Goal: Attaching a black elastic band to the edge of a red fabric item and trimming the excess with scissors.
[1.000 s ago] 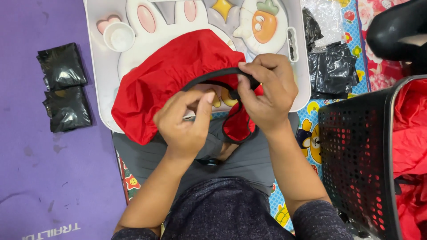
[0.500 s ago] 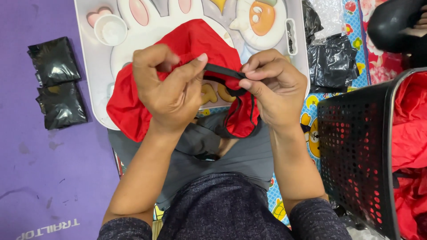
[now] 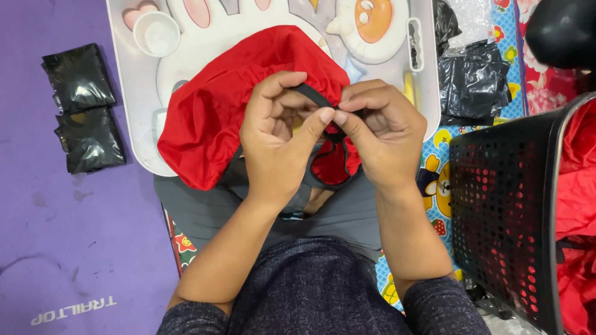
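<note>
Pinching one red cloth (image 3: 211,124) by its black band (image 3: 313,96), the left hand (image 3: 276,139) and right hand (image 3: 379,136) grip it tightly over a white tray (image 3: 133,118); two black packets (image 3: 84,105) lie beside, one black basket (image 3: 503,211) right.

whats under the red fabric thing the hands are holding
Under the red cloth lies a white tray with cartoon shapes; its rim and a small white cup show. The tray's middle is covered. Both the left hand and right hand pinch the black band.
</note>
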